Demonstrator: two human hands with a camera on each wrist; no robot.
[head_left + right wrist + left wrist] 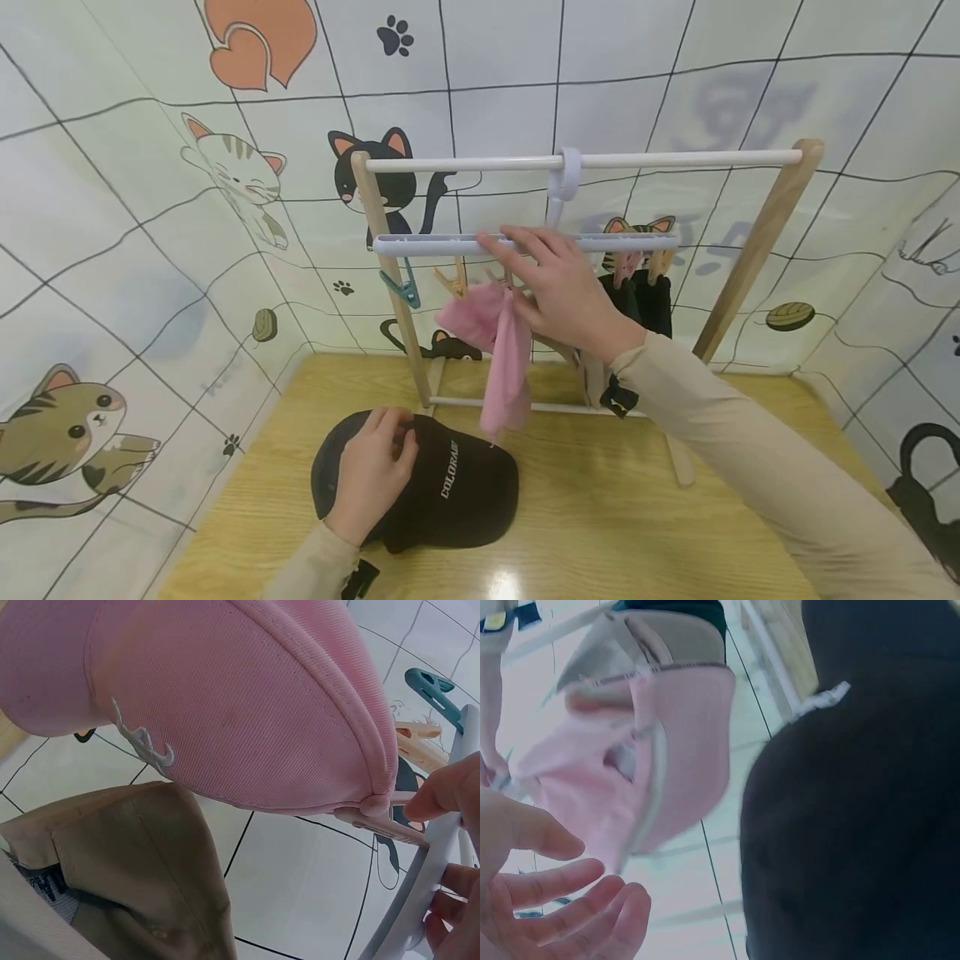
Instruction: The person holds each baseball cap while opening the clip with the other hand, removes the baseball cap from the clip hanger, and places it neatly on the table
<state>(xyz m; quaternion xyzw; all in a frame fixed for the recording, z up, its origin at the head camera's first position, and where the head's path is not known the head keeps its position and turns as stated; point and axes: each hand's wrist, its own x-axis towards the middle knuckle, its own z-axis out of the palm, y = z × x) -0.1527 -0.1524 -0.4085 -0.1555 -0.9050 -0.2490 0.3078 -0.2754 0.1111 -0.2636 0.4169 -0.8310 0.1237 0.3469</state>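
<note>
My right hand (pixel 558 287) grips the white clip hanger (pixel 420 244) near its middle, fingers over the bar and thumb beside a pink clothespin (pixel 382 823). From that clothespin hangs a pink cap (pixel 510 358), its crown up at the bar in the right wrist view. My left hand (pixel 375 475) hovers over a black cap (pixel 480 492) with white lettering, which lies on the table. The left hand's fingers are loosely bent and hold nothing; in the left wrist view they are beside the pink cap (pixel 694 742).
A wooden rack (pixel 742 250) with a white top rod (pixel 480 164) carries the hanger's hook (pixel 568 175). Behind the pink cap hang a khaki cap (pixel 142 855) and a dark cap (pixel 652 304). A blue clothespin (pixel 405 290) and a yellow clothespin (pixel 453 283) are at the left end.
</note>
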